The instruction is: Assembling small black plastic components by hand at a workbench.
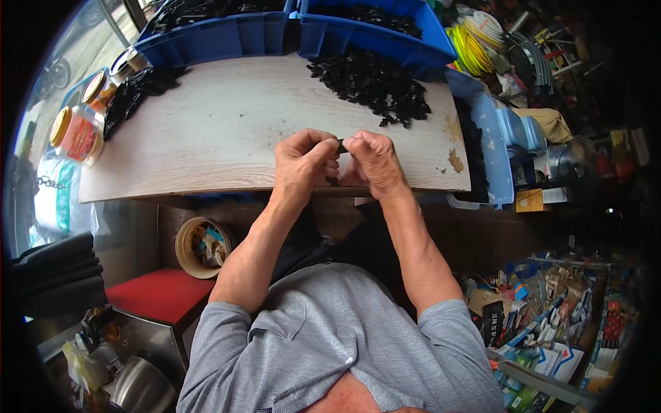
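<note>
Over the near edge of the light wood-grain table [206, 131], my two hands meet in front of my chest. A small black piece [341, 146] is pinched between them; most of it is covered by fingers, so its exact kind does not show. My left hand [301, 160] is closed, thumb and forefinger on the piece's left end. From the other side, my right hand [377, 162] grips it with thumb and bent fingers. A bit of dark material [332, 182] shows just below my left fingers. Farther back on the right lies a loose pile of small black parts [375, 89].
Two blue bins [220, 40] of black parts stand along the far edge. Longer black pieces [138, 89] and lidded jars [77, 134] line the left. A light blue crate [497, 148] adjoins the right edge. Below are a waste bucket [189, 251] and red-topped stand [162, 292].
</note>
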Available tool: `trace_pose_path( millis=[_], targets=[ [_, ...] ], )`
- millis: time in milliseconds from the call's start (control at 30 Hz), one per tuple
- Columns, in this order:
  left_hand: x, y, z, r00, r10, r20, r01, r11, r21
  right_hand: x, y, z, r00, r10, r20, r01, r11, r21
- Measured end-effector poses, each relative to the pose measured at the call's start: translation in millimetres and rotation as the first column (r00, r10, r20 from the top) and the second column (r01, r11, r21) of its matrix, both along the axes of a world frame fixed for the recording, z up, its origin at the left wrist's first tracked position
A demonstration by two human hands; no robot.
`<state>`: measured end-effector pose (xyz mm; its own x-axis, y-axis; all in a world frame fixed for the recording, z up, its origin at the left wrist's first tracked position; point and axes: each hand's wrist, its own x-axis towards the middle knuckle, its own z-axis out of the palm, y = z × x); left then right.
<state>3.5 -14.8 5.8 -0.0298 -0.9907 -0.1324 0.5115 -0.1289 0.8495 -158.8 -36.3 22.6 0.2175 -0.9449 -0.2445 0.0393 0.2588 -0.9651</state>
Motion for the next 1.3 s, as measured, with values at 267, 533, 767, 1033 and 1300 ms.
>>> trace_pose_path(
  millis=[267,533,767,1033,1300],
  targets=[
    [3,3,-6,0.994,-0.111,0.014,0.111,0.993,-0.048,2,10,-4,0.996,-0.078,0.033,0.08,0.994,-0.073],
    [-2,10,-14,0.986,-0.028,0.167,0.057,0.983,-0.173,-77,-2,12,0.959,-0.232,0.165,0.24,0.971,-0.025],
    [-5,12,-21,0.969,-0.02,0.247,0.086,0.963,-0.257,-131,-33,40,0.576,-0.797,0.181,0.816,0.572,-0.081],
    [-34,-3,-14,0.677,0.241,0.696,0.089,0.911,-0.402,-86,-35,5,0.867,-0.461,-0.189,0.479,0.875,0.064],
    [-89,-77,-24,0.153,0.512,0.845,0.317,0.784,-0.533,-75,-37,-1,0.851,-0.45,-0.27,0.481,0.875,0.06]
  ],
)
